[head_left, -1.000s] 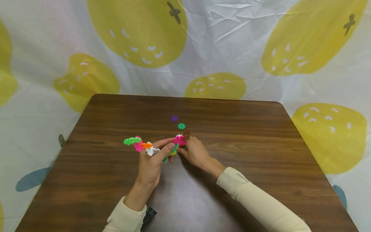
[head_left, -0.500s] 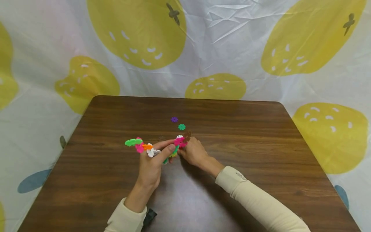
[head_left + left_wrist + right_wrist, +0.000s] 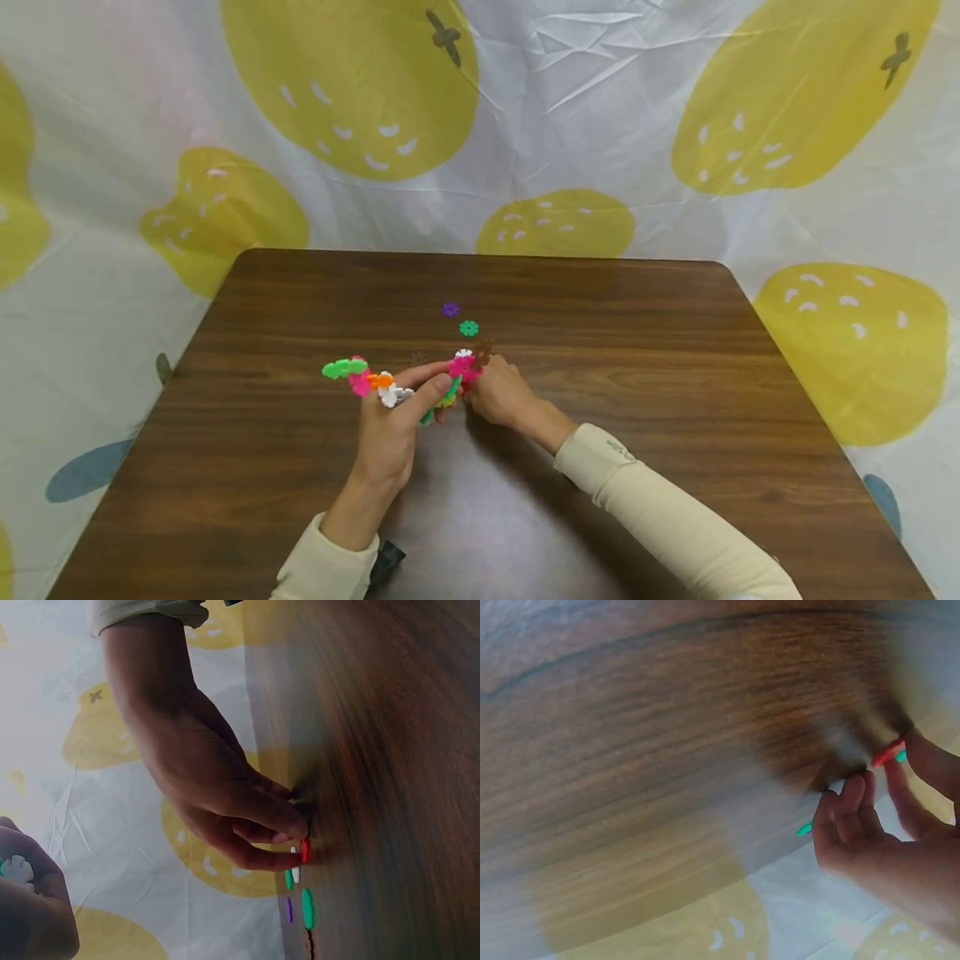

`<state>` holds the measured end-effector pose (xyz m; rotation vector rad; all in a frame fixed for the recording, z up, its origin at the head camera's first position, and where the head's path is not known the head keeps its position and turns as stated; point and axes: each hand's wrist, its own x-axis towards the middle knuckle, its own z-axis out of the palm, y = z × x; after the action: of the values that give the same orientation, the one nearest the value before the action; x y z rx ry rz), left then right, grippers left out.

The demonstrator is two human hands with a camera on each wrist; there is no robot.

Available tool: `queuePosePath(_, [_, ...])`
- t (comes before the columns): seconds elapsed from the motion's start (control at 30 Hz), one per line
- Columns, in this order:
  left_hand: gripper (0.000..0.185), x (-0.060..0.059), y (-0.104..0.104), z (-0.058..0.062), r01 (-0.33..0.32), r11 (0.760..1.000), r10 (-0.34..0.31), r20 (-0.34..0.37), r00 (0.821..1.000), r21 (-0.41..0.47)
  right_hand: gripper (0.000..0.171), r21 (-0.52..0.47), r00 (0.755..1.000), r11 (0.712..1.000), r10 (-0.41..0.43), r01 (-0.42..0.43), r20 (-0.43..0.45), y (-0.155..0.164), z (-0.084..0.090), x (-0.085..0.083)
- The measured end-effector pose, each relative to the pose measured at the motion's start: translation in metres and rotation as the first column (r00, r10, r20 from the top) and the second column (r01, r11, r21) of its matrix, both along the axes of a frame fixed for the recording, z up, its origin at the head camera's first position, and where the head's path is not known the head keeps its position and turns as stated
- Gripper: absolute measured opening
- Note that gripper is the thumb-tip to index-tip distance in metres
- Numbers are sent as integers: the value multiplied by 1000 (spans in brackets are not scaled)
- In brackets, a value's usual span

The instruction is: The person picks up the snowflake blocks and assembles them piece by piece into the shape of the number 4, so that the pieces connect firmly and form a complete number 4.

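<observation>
From the head camera, little has moved over the last second: both hands have stayed together at the table's middle, so the joining looks to be in its pressing stage, not finished. The left hand (image 3: 390,425) pinches the chain of plastic discs (image 3: 378,383), whose green end juts toward 9 o'clock, while the right hand (image 3: 501,390) pinches the pink disc (image 3: 465,365) at the chain's other end, with a brown piece just beyond it. A loose green disc (image 3: 468,328) and purple disc (image 3: 450,309) lie at 12 o'clock of the hands on the wooden table (image 3: 675,375), untouched. The left wrist view adds what the head view cannot, the right hand's fingertips (image 3: 289,825) pressed low by the tabletop with a red-looking disc edge-on beneath them. The right wrist view is blurred; it shows curled fingers (image 3: 851,810) nipping a thin disc edge near the table's rim.
</observation>
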<state>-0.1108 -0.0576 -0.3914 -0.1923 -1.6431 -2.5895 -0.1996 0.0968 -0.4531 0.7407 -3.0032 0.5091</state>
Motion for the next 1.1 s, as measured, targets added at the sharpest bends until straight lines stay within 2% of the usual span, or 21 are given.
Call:
queuePosePath(0.63, [21, -4, -1, -1, 10, 1000, -10, -10, 1000, 24, 15, 21, 990, 1000, -18, 15, 142, 2, 6, 0])
queuePosePath(0.77, [21, -5, -1, 0, 5, 999, -4, -14, 1000, 32, 15, 29, 990, 999, -33, 29, 135, 3, 5, -2])
queuePosePath(0.93, [21, -6, -1, 1, 4, 999, -3, -14, 1000, 33, 16, 27, 993, 1000, -10, 6, 120, 3, 8, -4])
queuePosePath(1.1, [20, -4, -2, 0, 1, 1000, -1, -5, 1000, 27, 14, 32, 987, 999, -22, 17, 158, 6, 8, -5])
